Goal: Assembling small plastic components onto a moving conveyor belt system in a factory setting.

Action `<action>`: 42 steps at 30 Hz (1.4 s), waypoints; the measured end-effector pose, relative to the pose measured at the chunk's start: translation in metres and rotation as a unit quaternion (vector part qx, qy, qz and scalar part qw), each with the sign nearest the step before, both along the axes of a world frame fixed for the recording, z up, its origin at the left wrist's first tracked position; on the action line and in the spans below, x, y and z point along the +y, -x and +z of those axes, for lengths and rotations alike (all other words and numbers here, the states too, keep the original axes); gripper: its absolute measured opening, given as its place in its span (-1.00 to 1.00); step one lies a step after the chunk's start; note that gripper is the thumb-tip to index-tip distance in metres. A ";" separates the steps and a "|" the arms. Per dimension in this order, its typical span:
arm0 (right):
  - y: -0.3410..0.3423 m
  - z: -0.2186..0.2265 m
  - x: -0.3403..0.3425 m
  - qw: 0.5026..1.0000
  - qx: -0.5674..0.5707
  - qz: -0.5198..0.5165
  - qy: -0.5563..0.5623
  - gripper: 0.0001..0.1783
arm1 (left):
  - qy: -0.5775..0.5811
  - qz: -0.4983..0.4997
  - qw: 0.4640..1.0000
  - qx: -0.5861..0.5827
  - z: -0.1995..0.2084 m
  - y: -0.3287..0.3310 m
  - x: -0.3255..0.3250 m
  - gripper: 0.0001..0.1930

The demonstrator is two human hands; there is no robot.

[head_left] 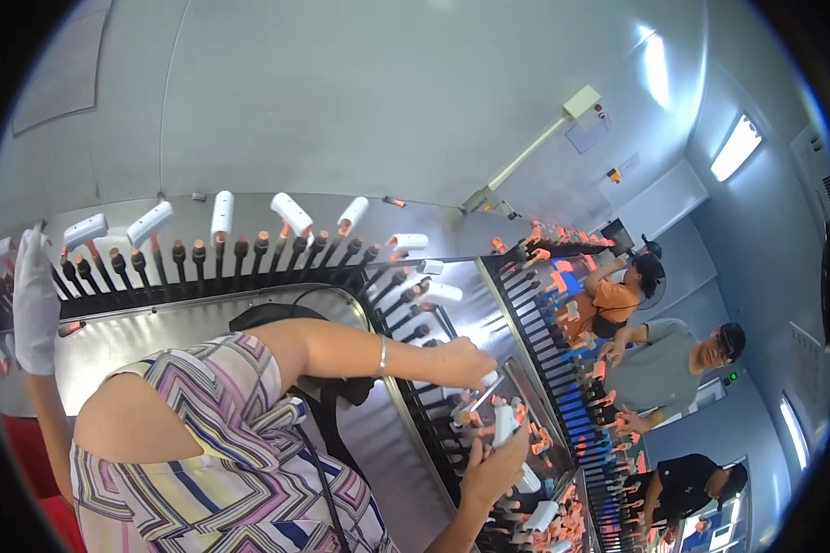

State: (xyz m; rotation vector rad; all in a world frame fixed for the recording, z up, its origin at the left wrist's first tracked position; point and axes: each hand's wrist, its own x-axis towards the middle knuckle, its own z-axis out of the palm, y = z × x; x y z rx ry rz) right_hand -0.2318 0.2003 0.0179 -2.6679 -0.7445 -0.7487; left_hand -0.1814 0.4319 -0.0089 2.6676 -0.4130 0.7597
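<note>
Little room between; left hand (459,362) grips slim tool (480,396); right hand (494,468) holds white casing (504,424).

one wide fisheye view from the wearer's head, near the metal tabletop (171,330), tilted, facing its back edge and the grey wall (341,101)

Six white casings (222,217) run from nine o'clock to half past ten; three more sit around the centre. Two bare hands, left hand (466,361) and right hand (496,468), are near five. One gloved hand (35,313) is at nine. Three co-workers (659,373) span three to half past four. Dark rods (180,265) defy a sure count.
</note>
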 end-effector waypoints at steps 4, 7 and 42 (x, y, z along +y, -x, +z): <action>0.024 0.054 -0.015 0.976 -0.197 -0.008 -0.090 -0.16 | -0.041 0.050 0.995 -0.070 -0.010 0.014 0.026 -0.56; -0.002 0.035 -0.030 0.990 -0.029 0.023 -0.133 -0.25 | -0.126 0.113 0.983 -0.073 -0.002 0.018 0.034 -0.53; -0.062 0.049 -0.177 0.999 -0.033 -0.042 0.005 -0.13 | -0.133 0.094 0.986 -0.037 0.031 -0.038 -0.127 -0.58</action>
